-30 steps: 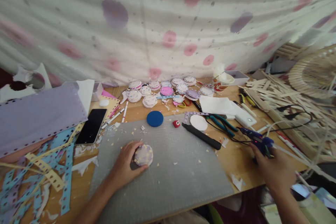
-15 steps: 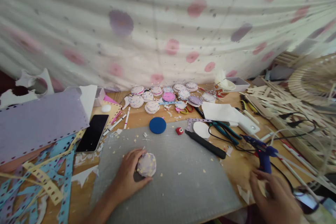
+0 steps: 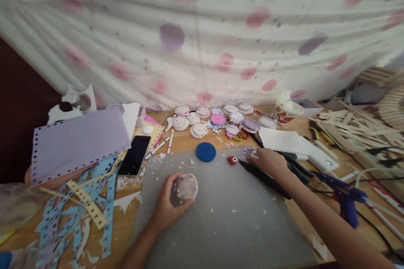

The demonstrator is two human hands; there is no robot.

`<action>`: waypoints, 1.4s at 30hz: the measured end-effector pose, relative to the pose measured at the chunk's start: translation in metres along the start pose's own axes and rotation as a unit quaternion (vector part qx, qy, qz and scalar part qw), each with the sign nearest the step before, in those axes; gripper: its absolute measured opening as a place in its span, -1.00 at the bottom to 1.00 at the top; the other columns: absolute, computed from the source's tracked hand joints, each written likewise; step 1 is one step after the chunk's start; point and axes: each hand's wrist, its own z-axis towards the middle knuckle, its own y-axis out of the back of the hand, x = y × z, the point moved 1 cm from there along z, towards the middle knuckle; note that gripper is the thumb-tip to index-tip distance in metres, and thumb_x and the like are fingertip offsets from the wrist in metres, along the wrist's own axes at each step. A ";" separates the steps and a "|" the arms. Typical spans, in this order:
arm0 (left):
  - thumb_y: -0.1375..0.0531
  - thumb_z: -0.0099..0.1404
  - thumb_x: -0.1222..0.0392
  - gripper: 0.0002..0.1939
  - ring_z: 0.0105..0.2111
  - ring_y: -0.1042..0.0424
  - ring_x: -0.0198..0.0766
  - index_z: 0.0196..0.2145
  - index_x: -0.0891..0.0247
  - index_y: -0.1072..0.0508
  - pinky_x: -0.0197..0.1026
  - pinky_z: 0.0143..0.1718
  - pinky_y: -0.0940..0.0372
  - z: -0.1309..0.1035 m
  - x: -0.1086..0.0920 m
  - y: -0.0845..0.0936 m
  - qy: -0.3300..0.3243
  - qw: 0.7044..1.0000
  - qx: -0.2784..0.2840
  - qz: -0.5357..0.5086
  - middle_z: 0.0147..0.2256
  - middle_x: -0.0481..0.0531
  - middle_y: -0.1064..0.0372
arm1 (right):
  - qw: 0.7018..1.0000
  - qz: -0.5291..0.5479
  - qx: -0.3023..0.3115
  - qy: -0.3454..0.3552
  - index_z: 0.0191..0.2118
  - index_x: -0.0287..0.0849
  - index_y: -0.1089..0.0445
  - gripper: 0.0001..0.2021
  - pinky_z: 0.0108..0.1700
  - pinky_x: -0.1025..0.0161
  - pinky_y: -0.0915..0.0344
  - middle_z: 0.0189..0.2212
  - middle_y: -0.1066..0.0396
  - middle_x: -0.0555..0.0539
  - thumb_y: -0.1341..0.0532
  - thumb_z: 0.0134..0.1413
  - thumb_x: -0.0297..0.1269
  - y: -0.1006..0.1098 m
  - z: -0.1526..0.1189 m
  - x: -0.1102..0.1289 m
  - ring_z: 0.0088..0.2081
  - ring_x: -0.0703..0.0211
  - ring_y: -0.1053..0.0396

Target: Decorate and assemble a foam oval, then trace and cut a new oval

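Observation:
My left hand (image 3: 170, 201) curls around the edge of a round, pale lilac layered disc (image 3: 187, 188) with ruffled, speckled edges, holding it tilted over the grey mat (image 3: 221, 235). My right hand (image 3: 267, 162) reaches across the mat, its fingers closed at a white oval disc (image 3: 254, 155) that they mostly cover. A strip of lilac paper with holes (image 3: 244, 151) lies by those fingertips. Under the right hand and forearm runs a black pen-shaped tool (image 3: 261, 175). To the left are a small red piece with an eye (image 3: 232, 160) and a blue disc (image 3: 205, 152).
At right stands a blue glue gun (image 3: 345, 197) with its cord, near teal-handled pliers (image 3: 298, 166) and a white power strip (image 3: 322, 157). Several decorated discs (image 3: 217, 119) sit at the back. A phone (image 3: 135, 154) and cut paper strips (image 3: 85, 201) lie at left.
My right hand has let go of the glue gun and moved left to the white disc. My left hand has tilted the lilac disc. The view has shifted left.

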 end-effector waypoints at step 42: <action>-0.33 0.05 0.12 -0.44 0.07 -0.36 -0.03 -0.01 0.10 -0.24 0.11 0.16 -0.21 0.009 0.011 0.002 0.080 0.965 -0.112 -0.223 0.01 0.10 -0.38 | 0.912 0.254 -0.137 0.290 -0.10 -0.15 -0.37 -0.73 -0.18 0.13 -0.41 -0.25 -0.35 -0.16 0.01 0.22 -0.50 -0.041 -0.092 0.044 -0.22 0.08 -0.38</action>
